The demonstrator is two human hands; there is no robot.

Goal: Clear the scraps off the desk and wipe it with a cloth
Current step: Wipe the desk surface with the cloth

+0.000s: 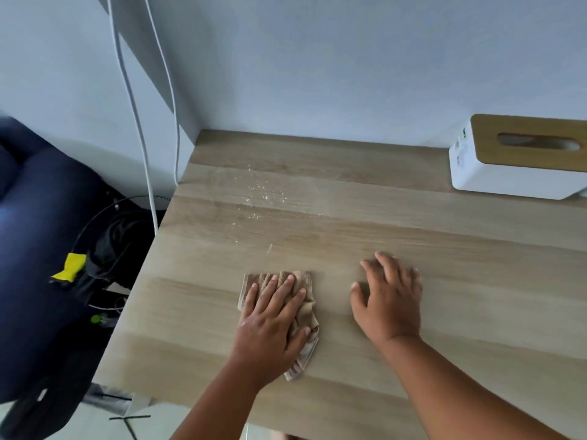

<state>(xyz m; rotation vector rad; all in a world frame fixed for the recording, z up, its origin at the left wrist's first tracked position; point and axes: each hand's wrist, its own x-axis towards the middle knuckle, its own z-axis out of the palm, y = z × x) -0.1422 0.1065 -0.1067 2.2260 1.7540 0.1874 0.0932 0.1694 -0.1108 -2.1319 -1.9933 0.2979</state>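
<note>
left hand bare | right hand bare | forearms unsleeved

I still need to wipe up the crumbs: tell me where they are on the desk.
In the head view, the crumbs lie scattered on the desk's far left part, near the wall corner, beyond the cloth under the left hand.

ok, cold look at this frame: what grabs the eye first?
The two hands near the desk's front edge: the left hand presses flat on a crumpled tan cloth, and the right hand rests spread on bare wood beside it. Beyond the cloth, toward the far left corner, pale crumbs are scattered. A white box with a slotted wooden lid sits at the far right against the wall.
</note>
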